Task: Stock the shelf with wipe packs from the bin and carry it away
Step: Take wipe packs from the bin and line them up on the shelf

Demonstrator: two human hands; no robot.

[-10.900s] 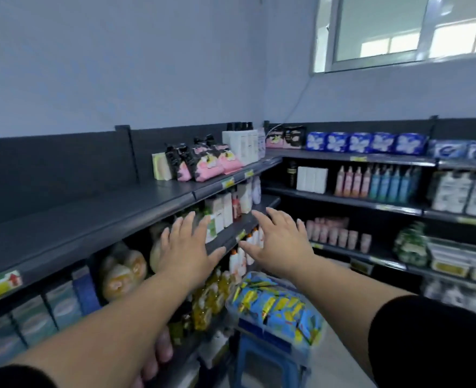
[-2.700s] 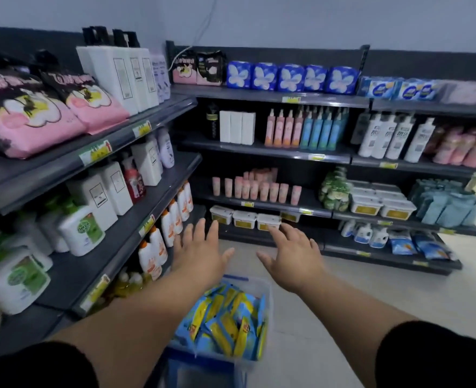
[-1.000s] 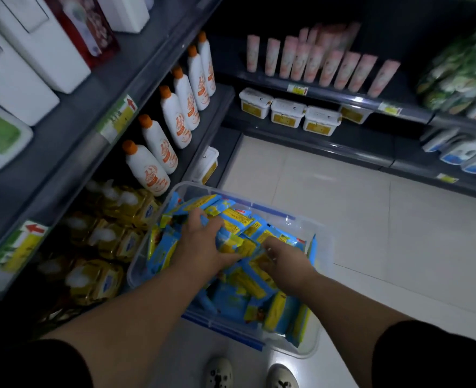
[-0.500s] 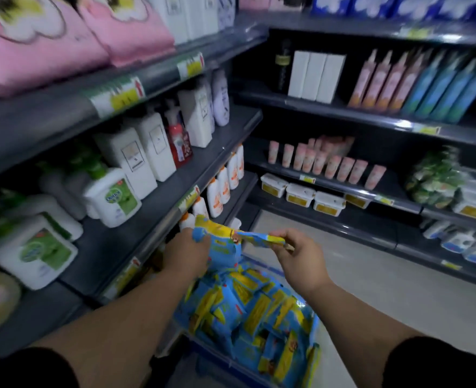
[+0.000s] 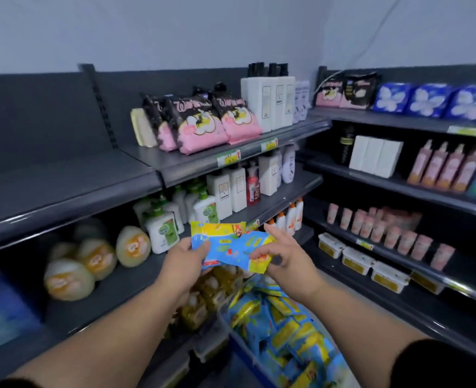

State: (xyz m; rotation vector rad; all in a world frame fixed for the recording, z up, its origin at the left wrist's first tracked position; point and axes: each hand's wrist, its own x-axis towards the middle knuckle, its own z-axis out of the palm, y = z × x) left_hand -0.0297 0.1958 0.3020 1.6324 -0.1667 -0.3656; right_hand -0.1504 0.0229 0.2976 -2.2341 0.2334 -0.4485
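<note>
Blue-and-yellow plastic is what you see first from the head camera: one wipe pack (image 5: 229, 245) is held up between both hands, lying roughly flat with its printed face upward. The left hand (image 5: 185, 257) grips the pack's left end, its fingers curled under and its thumb on top. The right hand (image 5: 285, 257) pinches the right end, thumb against the yellow corner, with its other fingers (image 5: 269, 229) spread loosely above. The pack hangs in the air above the bin (image 5: 238, 343), clear of it, and in front of the dark grey shelving (image 5: 63, 180) on the left without touching any board.

The bin sits low between the person's forearms, heaped with more packs (image 5: 284, 334) of the same blue and yellow, lying at all angles. Whether it stands on the floor or on something else is hidden.

On the left unit, pink bags (image 5: 203, 130) lean on the top board beside tall white bottles (image 5: 270, 103). Pump bottles (image 5: 165, 231) with green labels stand one level down, near some blurred round yellowish packs (image 5: 91, 259). On the right unit there are blue packets (image 5: 427, 100) along the top, white boxes (image 5: 374, 158) and pink spray bottles (image 5: 441, 166) below them, then pink tubes (image 5: 385, 231) and a row of white tubs (image 5: 357, 259).
</note>
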